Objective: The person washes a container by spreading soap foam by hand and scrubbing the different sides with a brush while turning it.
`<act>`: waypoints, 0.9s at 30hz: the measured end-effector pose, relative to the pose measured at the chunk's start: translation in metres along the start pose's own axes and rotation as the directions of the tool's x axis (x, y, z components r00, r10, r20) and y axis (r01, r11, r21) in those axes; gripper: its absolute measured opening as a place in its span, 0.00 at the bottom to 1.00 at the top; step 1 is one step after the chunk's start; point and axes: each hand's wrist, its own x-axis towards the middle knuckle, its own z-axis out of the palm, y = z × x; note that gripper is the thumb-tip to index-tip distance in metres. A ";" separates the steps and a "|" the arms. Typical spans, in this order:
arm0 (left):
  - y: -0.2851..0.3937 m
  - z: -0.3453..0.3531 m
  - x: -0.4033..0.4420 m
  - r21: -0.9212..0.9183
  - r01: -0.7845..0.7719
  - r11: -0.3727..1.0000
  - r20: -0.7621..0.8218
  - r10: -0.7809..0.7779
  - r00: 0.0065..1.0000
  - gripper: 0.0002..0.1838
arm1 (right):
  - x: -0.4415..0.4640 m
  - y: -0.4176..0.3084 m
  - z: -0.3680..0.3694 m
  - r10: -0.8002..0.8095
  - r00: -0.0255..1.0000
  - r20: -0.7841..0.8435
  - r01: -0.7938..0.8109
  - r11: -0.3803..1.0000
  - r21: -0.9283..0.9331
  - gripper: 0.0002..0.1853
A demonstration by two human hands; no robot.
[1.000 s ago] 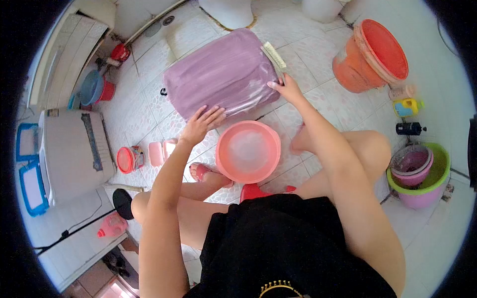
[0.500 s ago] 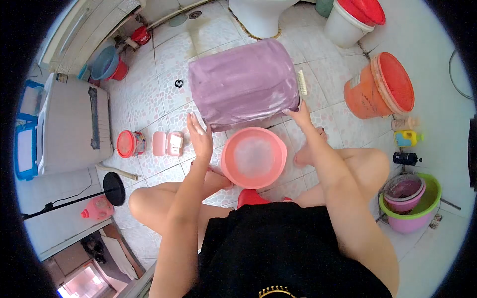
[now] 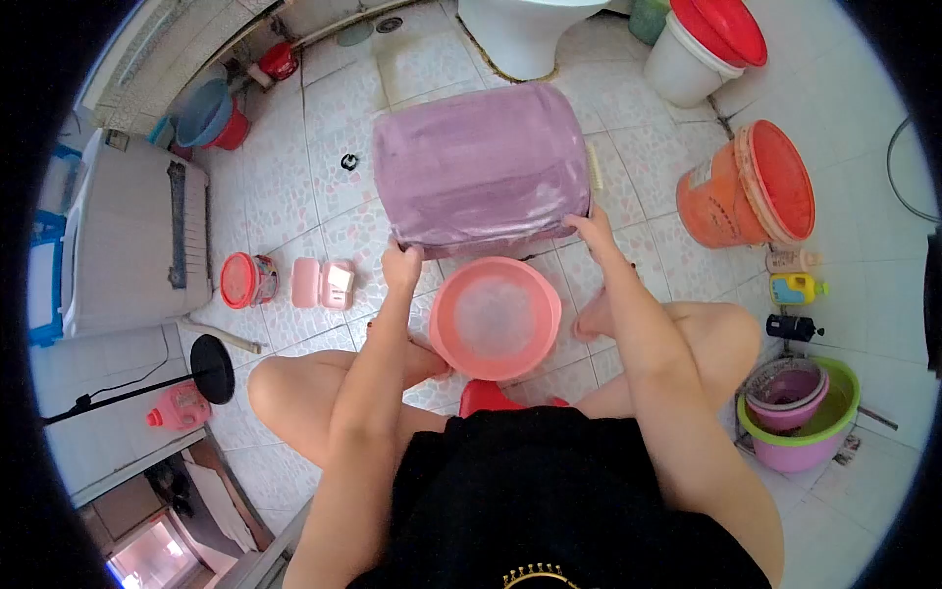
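Observation:
A wet-looking purple cloth (image 3: 481, 162), with whitish suds streaks, lies spread over a broad, rounded block shape on the tiles in front of me. What is under it is hidden. My left hand (image 3: 400, 267) is closed on the cloth at its near left corner, thumb on top. At the near right corner my right hand (image 3: 594, 236) grips the cloth too. Between my feet, just below the cloth, stands a pink basin (image 3: 496, 368) holding cloudy water. A pale brush (image 3: 595, 167) is partly visible along the cloth's right side.
Left of me are a small red-lidded bucket (image 3: 238, 280), an open pink soap box (image 3: 307, 283) and a white washing machine (image 3: 128, 236). An orange bucket (image 3: 711, 191), several bottles and stacked tubs (image 3: 800, 447) line the right wall. The toilet (image 3: 520, 39) stands beyond the cloth.
My left hand, stretched open beside the cloth before, has come down and closed on its near left corner. My right hand keeps its hold on the right corner. The view has shifted slightly.

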 end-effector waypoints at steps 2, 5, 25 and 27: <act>0.012 -0.009 0.003 -0.046 0.042 0.998 0.004 -0.042 0.999 0.25 | -0.009 -0.018 0.002 0.009 1.000 0.029 -0.011 0.998 0.069 0.27; 0.015 -0.014 0.017 -0.101 0.062 0.993 -0.013 -0.064 0.998 0.24 | -0.020 -0.052 0.003 0.021 0.998 0.056 -0.030 0.985 0.170 0.26; 0.094 -0.007 0.024 0.256 -0.352 0.900 -0.489 0.435 0.756 0.20 | 0.023 -0.149 0.016 -0.554 0.803 -0.222 0.354 0.742 -0.570 0.21; 0.096 -0.005 0.026 0.379 -0.391 0.839 -0.448 0.536 0.716 0.21 | -0.001 -0.154 0.015 -0.486 0.848 -0.212 0.310 0.779 -0.546 0.20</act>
